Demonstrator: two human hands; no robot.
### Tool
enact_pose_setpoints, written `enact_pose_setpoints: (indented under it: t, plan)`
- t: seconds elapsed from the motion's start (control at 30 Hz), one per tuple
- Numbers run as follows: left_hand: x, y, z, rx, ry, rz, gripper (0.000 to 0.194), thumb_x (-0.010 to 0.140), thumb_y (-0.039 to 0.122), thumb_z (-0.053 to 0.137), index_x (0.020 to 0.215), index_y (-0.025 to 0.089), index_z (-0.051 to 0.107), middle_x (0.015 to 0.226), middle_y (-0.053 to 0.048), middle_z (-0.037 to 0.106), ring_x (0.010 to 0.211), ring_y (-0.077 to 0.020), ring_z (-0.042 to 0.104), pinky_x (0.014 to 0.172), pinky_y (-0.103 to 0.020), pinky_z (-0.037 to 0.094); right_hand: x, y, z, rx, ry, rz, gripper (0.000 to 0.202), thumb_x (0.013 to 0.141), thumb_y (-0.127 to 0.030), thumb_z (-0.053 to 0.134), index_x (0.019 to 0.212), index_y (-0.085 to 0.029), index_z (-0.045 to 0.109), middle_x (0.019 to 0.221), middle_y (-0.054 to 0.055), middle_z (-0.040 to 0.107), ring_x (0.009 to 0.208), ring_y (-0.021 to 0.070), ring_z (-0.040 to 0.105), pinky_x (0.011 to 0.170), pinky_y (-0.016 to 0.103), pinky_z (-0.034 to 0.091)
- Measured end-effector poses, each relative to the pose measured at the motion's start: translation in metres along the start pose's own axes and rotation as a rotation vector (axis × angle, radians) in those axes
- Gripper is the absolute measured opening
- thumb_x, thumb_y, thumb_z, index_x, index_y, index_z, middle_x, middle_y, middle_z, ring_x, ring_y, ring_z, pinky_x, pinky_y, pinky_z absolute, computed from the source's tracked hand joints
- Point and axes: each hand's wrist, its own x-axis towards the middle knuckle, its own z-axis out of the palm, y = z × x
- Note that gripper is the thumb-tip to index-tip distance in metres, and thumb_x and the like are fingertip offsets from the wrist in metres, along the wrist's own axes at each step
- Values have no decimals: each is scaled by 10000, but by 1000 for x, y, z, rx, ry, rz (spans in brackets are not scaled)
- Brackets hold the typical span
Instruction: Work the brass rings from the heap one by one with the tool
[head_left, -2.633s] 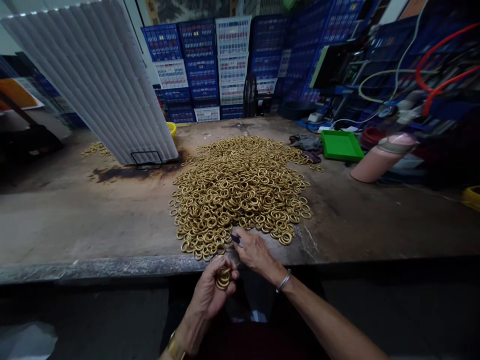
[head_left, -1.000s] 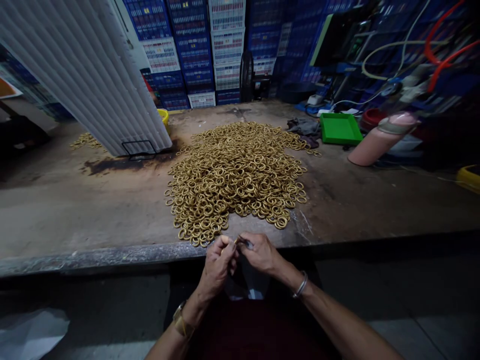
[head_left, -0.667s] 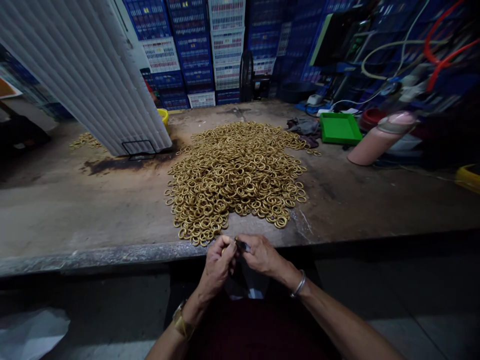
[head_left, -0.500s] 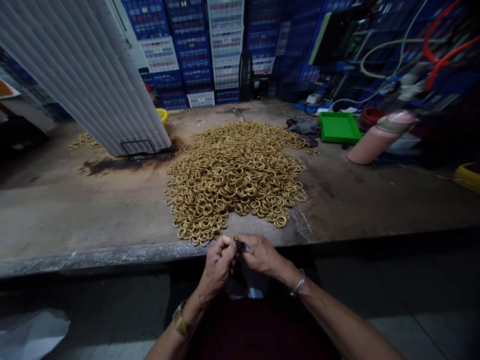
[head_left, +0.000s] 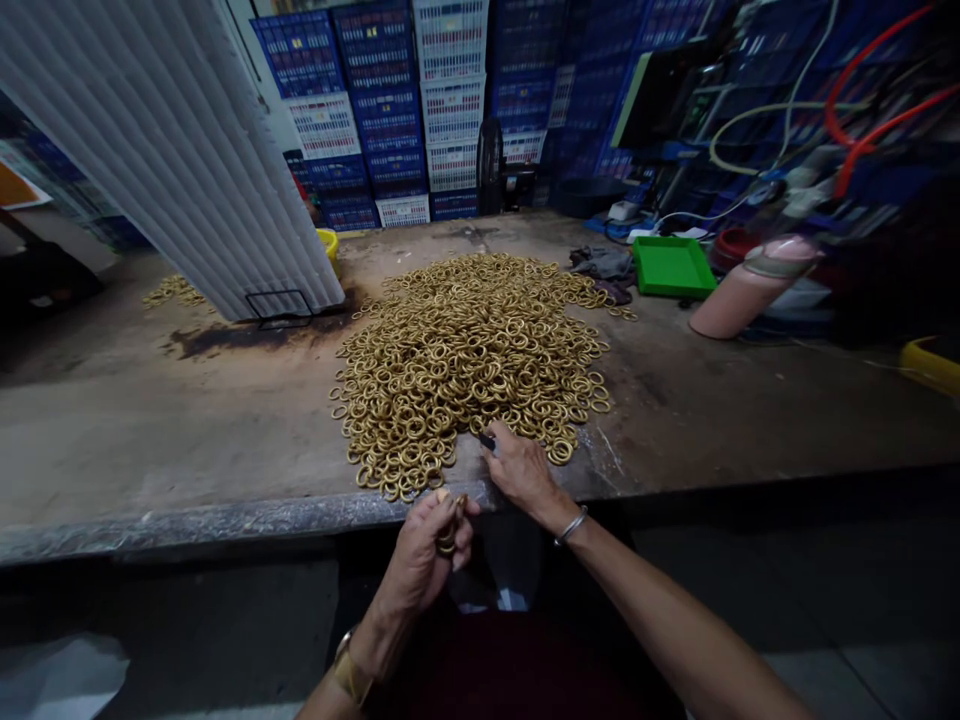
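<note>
A wide heap of brass-coloured rings [head_left: 472, 350] lies on the worktable [head_left: 225, 420] in front of me. Just below the table's front edge, my left hand [head_left: 424, 550] is closed on several gold rings [head_left: 446, 540], one of them pinched at the fingertips. My right hand [head_left: 521, 472] is at the heap's near edge, its fingers closed around a small dark tool [head_left: 487, 440] whose kind I cannot make out. The tool's tip points left towards the rings. Whether the right fingertips also touch a ring is hidden.
A tall stack of pale corrugated sheets [head_left: 195, 180] leans at the left. Behind stand blue and white crates [head_left: 454, 110]. To the right are a green tray [head_left: 673, 267], a pink cylinder [head_left: 750, 295] and red hoses [head_left: 844, 130]. A dark fan [head_left: 491, 165] stands at the back.
My hands have come apart. The right one has moved up and forward to the heap with the dark tool; the left has dropped slightly and turned, showing rings in its fingers.
</note>
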Motion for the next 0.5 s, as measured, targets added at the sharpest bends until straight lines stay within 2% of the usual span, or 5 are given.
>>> enact_pose_setpoints:
  t: [0.1, 0.27, 0.37, 0.5]
  plan:
    - [4, -4, -4, -64, 35, 13, 209, 751, 340, 584, 749, 142, 518, 774, -34, 566, 485, -54, 422, 376, -167, 301, 11, -6, 2, -48, 18, 54, 270, 837, -310, 459, 1065, -168, 487, 801, 91, 654, 731, 214, 609, 612, 266, 329]
    - [4, -3, -8, -188, -15, -71, 176, 723, 250, 602, 857, 169, 523, 764, -18, 564, 539, -75, 485, 419, -173, 333, 21, -6, 11, -116, 17, 111, 205, 817, -254, 470, 1006, -191, 516, 782, 88, 653, 723, 220, 612, 607, 271, 324]
    - [5, -3, -11, -242, -30, -104, 187, 705, 239, 625, 854, 155, 548, 780, -27, 569, 602, -88, 521, 433, -166, 339, 21, -1, 13, -74, 48, 90, 200, 817, -255, 467, 1000, -209, 534, 766, 67, 656, 716, 204, 608, 601, 260, 316]
    - [10, -6, -15, -255, -18, -100, 145, 732, 270, 618, 746, 141, 552, 790, -33, 583, 650, -106, 558, 426, -160, 346, 15, 9, 14, 33, 107, -7, 179, 826, -271, 464, 957, -212, 570, 778, 46, 655, 716, 175, 596, 602, 240, 316]
